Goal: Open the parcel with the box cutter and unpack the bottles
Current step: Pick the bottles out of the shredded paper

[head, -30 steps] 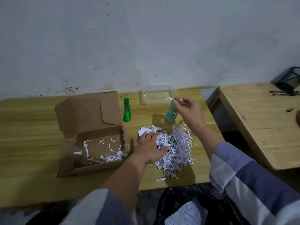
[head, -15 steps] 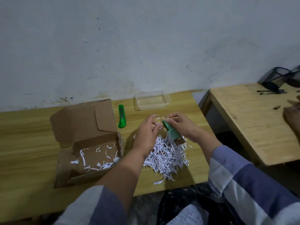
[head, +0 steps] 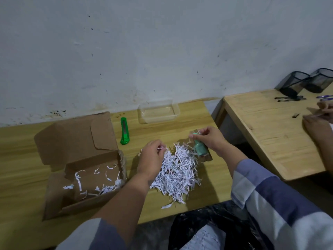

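A stained white wall [head: 162, 51] rises behind two separate wooden tables [head: 18, 159].

Green bottle [head: 200, 148] tilted above shreds; brown parcel [head: 84, 165] open.

R hand [head: 210, 139] grips green bottle [head: 200, 148] – L hand [head: 150, 157] pinches shreds [head: 178, 173].

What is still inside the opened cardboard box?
Inside the cardboard box only scattered white paper shreds show on its brown floor; no bottle is visible. The near wall hides a strip of the floor.
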Demonstrator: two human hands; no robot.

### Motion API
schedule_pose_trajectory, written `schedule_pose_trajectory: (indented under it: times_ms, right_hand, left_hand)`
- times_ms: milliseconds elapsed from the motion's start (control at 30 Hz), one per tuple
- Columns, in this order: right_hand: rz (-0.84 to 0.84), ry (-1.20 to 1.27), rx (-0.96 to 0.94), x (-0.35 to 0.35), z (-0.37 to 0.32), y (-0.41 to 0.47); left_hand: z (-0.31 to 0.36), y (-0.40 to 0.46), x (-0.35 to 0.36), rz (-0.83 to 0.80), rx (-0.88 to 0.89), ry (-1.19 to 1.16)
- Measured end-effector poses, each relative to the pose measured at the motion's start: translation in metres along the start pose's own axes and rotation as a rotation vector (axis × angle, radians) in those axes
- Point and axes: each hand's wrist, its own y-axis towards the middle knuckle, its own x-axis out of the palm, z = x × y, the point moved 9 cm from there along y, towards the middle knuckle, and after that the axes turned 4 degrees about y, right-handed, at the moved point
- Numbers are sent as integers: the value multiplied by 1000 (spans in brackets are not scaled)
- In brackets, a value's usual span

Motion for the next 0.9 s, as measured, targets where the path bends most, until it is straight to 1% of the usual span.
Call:
schedule_pose_trajectory:
  times_ms: [100, 167, 267, 433, 500, 567, 667, 733, 833, 900]
  right_hand:
    - [143, -20, 30, -20, 5, 17]
    - [204, -38, 67, -24, 11, 28]
    - [235, -67, 146, -22, 25, 43]
    - [246, -173, 193, -12, 43, 58]
    - [263, -166, 191, -10, 45, 58]
    - [288, -223, 167, -12, 44, 59]
    - [335, -346, 54, -14, 28, 52]
    - [282, -308, -48, -4, 14, 43]
    - [122, -188, -147, 25, -4, 17]
    - [11, -153, -191, 47, -11, -4]
  left_hand:
    - [-9, -3, 14, -67, 27, 69]
    - [-18, -3, 20, -73, 64, 194]
    - [-33, -6, 28, -98, 90, 300]
    - [-45, -5, 28, -52, 116, 301]
    - [-44, -4, 29, -48, 119, 309]
    - [-42, -5, 28, -48, 112, 323]
    - [-34, -7, 20, -21, 101, 372]
    - [-27, -8, 14, 3, 104, 409]
    - [-13, -13, 4, 71, 133, 429]
    - [-7, -17, 5, 43, 148, 401]
